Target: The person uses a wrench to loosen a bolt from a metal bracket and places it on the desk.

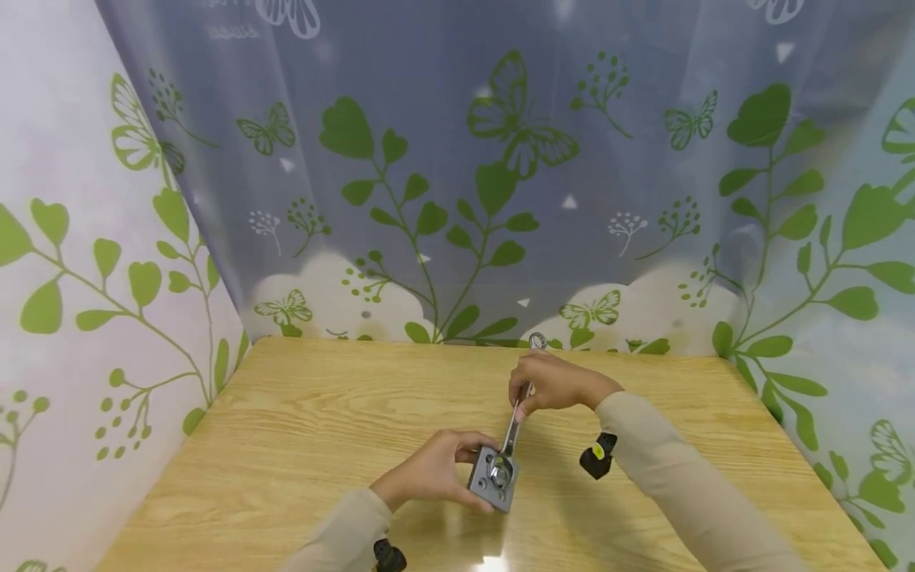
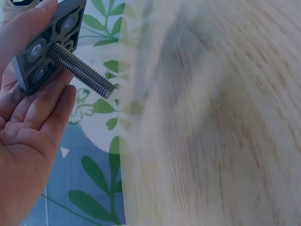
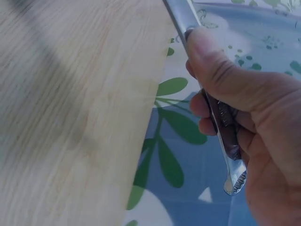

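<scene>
My left hand (image 1: 432, 467) grips a grey square plate (image 1: 495, 500) by its edges, thumb on one side and fingers on the other. A large bolt (image 1: 500, 475) passes through the plate. Its threaded shank (image 2: 81, 69) sticks out of the ribbed underside, bare at the tip in the left wrist view. In my right hand (image 1: 561, 383) is a silver combination wrench (image 1: 511, 435), pinched around the middle of its handle. The wrench's near end lies at the bolt head; its toothed ring end (image 3: 236, 181) points away, beyond the fingers.
Under both hands is a wood-grain table (image 1: 343, 389). A patterned curtain (image 1: 429, 238) with leaves and butterflies hangs along its back edge, with similar panels at the left and right. Small black devices (image 1: 597, 457) are strapped to both wrists.
</scene>
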{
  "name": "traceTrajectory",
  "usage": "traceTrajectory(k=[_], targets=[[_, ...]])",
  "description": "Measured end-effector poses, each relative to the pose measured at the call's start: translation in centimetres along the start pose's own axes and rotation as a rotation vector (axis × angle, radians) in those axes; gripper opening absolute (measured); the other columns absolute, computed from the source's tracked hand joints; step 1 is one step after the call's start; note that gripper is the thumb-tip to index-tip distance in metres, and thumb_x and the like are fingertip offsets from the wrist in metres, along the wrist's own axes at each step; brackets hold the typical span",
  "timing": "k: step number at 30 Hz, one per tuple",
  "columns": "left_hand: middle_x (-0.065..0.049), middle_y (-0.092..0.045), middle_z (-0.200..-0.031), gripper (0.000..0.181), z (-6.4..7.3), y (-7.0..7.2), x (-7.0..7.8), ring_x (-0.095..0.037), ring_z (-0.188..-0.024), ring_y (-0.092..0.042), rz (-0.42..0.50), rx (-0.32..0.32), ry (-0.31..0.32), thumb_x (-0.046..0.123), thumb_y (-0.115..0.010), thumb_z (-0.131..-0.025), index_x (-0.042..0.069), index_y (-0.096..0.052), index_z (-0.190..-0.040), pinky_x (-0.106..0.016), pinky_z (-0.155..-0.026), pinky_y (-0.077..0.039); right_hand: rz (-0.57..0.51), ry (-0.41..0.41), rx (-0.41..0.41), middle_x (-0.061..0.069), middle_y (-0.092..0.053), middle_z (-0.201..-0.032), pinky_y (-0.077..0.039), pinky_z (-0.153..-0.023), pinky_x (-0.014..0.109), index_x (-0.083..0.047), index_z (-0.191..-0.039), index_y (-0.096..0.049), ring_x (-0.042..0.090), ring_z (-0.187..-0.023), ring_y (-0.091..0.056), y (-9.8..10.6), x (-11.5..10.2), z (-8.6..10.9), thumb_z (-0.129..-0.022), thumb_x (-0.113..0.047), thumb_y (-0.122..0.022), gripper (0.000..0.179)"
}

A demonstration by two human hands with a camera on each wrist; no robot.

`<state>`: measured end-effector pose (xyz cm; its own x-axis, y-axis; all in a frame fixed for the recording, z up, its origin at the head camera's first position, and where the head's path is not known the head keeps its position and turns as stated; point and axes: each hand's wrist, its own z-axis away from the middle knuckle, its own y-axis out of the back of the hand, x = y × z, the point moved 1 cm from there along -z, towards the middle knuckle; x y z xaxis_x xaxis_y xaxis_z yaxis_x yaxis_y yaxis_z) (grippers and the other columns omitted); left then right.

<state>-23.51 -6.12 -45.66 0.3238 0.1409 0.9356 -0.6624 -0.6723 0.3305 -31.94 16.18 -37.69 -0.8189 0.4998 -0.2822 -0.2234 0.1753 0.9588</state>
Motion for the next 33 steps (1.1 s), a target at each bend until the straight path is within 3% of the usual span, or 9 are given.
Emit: traceTrajectory(k=[8,14,18,25,29,33], targets=[[-0.007,-0.061,-0.124,0.071,0.0,-0.6,-0.1,-0.008,-0.105,-0.063,-0.017,-0.044,0.016,0.005,-0.087,-0.066,0.0,-0.056,-0.129,-0.024,-0.098,-0.048,0.054,-0.039,-0.083,-0.02,-0.062,-0.075,-0.029,-0.112,0.043,-0.024,-0.076,-0.07,0.009,-0.078,-0.055,0.5,-1.4,-0.5,-0.072,-0.036,-0.078,0.015],[-0.009,-0.061,-0.126,0.071,0.1,-0.8,-0.5,-0.009,-0.107,-0.063,-0.013,-0.045,0.019,0.004,-0.087,-0.066,-0.001,-0.056,-0.129,-0.023,-0.096,-0.049,0.092,-0.066,-0.072,-0.019,-0.063,-0.076,-0.03,-0.112,0.047,-0.025,-0.076,-0.07,0.009,-0.08,-0.057,0.2,-1.5,0.0,-0.072,-0.036,-0.078,0.015],[-0.006,-0.063,-0.123,0.07,0.2,-0.8,-0.8,-0.009,-0.106,-0.064,0.008,-0.025,0.027,0.004,-0.088,-0.064,0.002,-0.058,-0.127,-0.025,-0.097,-0.049,0.108,-0.085,-0.036,-0.019,-0.064,-0.076,-0.035,-0.106,0.046,-0.024,-0.077,-0.07,0.007,-0.076,-0.059,0.1,-0.7,1.1,-0.073,-0.036,-0.077,0.015],[-0.006,-0.065,-0.119,0.067,0.7,-0.3,-1.3,-0.011,-0.103,-0.066,0.032,0.1,0.057,0.006,-0.089,-0.064,0.008,-0.06,-0.125,-0.029,-0.095,-0.051,-0.005,-0.193,0.078,-0.019,-0.066,-0.076,-0.04,-0.081,0.035,-0.024,-0.083,-0.073,-0.001,-0.067,-0.054,-0.8,1.3,4.3,-0.078,-0.04,-0.074,0.017],[-0.011,-0.065,-0.119,0.068,0.7,0.1,-1.5,-0.018,-0.105,-0.066,0.07,0.218,0.097,0.008,-0.088,-0.066,0.004,-0.058,-0.127,-0.028,-0.091,-0.053,-0.155,-0.264,0.171,-0.013,-0.067,-0.076,-0.043,-0.062,0.023,-0.019,-0.086,-0.073,0.0,-0.061,-0.052,-2.0,1.7,6.2,-0.083,-0.039,-0.071,0.02],[-0.017,-0.061,-0.124,0.07,0.6,0.3,-1.6,-0.026,-0.11,-0.064,0.122,0.347,0.112,0.005,-0.086,-0.067,0.0,-0.054,-0.129,-0.03,-0.088,-0.055,-0.256,-0.378,0.259,-0.01,-0.066,-0.079,-0.044,-0.053,0.023,-0.016,-0.09,-0.073,0.003,-0.06,-0.051,-3.6,1.3,7.8,-0.087,-0.038,-0.067,0.022]])
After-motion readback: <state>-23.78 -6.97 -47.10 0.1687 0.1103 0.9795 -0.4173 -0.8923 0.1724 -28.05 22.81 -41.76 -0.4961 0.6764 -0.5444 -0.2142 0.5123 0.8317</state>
